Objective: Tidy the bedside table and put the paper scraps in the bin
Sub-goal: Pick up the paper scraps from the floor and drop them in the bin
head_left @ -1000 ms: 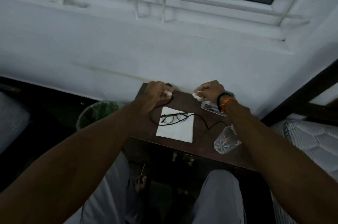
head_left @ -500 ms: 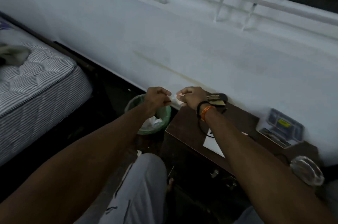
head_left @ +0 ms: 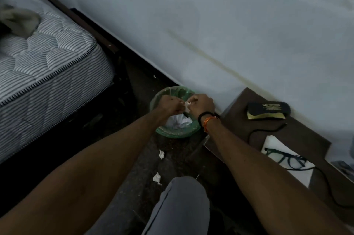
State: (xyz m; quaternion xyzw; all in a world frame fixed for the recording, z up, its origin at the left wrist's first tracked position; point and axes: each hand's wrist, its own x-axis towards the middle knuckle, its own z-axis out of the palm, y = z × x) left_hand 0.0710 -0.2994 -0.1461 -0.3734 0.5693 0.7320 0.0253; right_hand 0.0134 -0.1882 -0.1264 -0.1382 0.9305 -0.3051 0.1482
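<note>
Left hand [head_left: 169, 104] and right hand [head_left: 201, 104], frame centre, over the green-lined bin [head_left: 175, 132]; fingers of both curled, pinching white paper scraps [head_left: 187, 104] between them

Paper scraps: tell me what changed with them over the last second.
Both hands, left and right, carried the scraps from the table leftward to above the bin. Fingers still pinch them; none dropped yet. Glasses stay on the napkin.

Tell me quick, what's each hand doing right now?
Left hand: fingers curled, pinching small white crumpled paper scraps.
Right hand: also pinching the scraps, above the green-lined round bin.
</note>
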